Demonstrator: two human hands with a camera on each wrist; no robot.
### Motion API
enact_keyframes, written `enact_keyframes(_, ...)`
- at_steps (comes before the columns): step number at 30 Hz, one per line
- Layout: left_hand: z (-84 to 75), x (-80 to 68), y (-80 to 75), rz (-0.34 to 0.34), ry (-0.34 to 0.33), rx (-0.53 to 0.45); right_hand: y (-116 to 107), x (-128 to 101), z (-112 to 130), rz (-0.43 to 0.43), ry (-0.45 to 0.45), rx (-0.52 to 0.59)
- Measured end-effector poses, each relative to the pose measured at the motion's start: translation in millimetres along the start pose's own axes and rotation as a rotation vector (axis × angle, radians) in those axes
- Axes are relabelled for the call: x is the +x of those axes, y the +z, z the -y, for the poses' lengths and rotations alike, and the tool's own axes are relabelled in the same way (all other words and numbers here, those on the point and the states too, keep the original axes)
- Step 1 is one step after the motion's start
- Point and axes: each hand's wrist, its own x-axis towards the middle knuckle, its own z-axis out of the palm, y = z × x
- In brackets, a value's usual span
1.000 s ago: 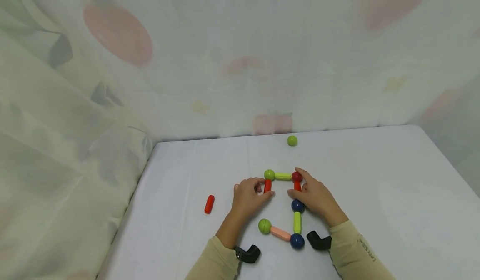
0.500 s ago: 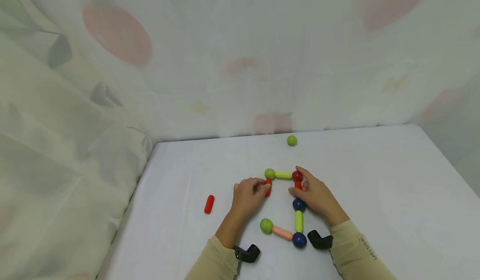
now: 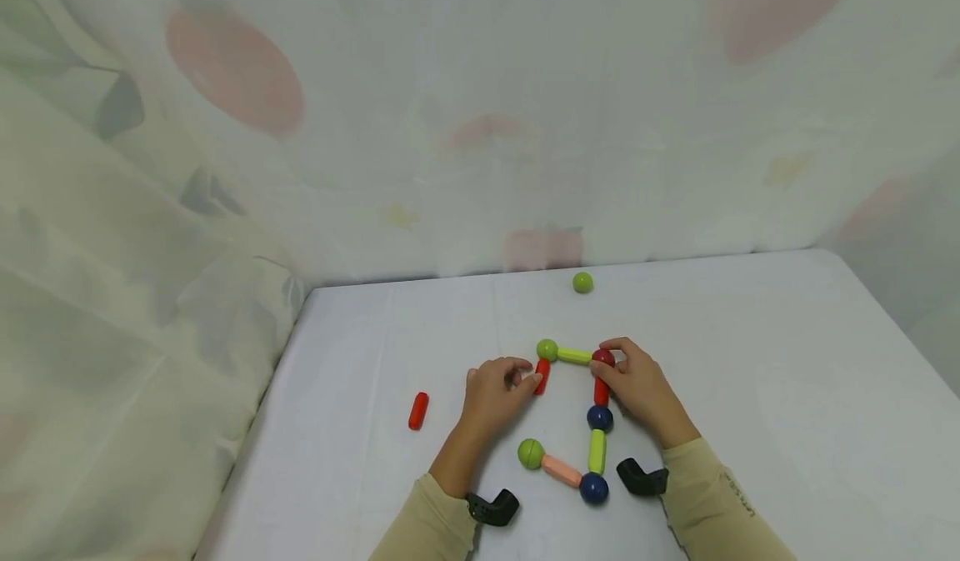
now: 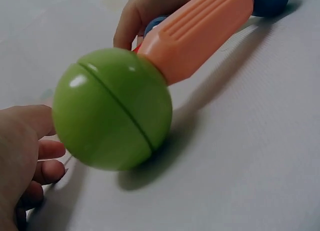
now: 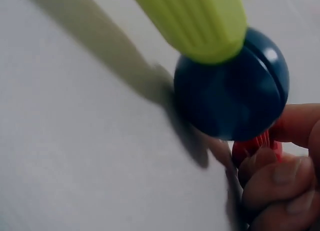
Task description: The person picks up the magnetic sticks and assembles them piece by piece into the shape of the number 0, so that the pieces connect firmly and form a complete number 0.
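Observation:
A chain of toy balls and sticks lies on the white table point(image 3: 750, 361). My left hand point(image 3: 531, 378) pinches a short red stick point(image 3: 542, 375) that leans up to a green ball point(image 3: 547, 349). A yellow-green stick point(image 3: 573, 355) links that ball to a red ball point(image 3: 603, 358), which my right hand point(image 3: 609, 367) grips with curled thumb and forefinger. Below come a red stick point(image 3: 601, 391), a blue ball point(image 3: 599, 418), a yellow-green stick point(image 3: 596, 450), a blue ball point(image 3: 593, 488), a pink stick point(image 3: 561, 469) and a green ball point(image 3: 530, 453). The left wrist view shows that green ball point(image 4: 112, 108) and pink stick point(image 4: 200, 33) close up. The right wrist view shows the blue ball point(image 5: 232, 86) and my fingers point(image 5: 280, 181) beside the red stick point(image 5: 255, 146).
A loose green ball point(image 3: 582, 282) sits near the table's far edge. A loose red stick point(image 3: 418, 410) lies left of my left hand. Patterned fabric point(image 3: 150, 252) hangs behind and to the left of the table.
My right hand has curled over the red ball, uncovering the red stick below it. The top bar has tilted, and the red stick in my left hand now leans.

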Motion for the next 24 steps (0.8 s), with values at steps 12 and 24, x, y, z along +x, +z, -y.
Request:
enact_keyframes(12, 18.8, 4.4, -33.2, 0.398, 0.001, -0.179, -11.7, 8.7, -4.1, -0.031, 0.125, 0.184)
enact_keyframes(24, 13.2, -3.2, -45.1, 0.6, 0.096, -0.079, -13.3, 13.5, -9.8, -0.004, 0.158, 0.244)
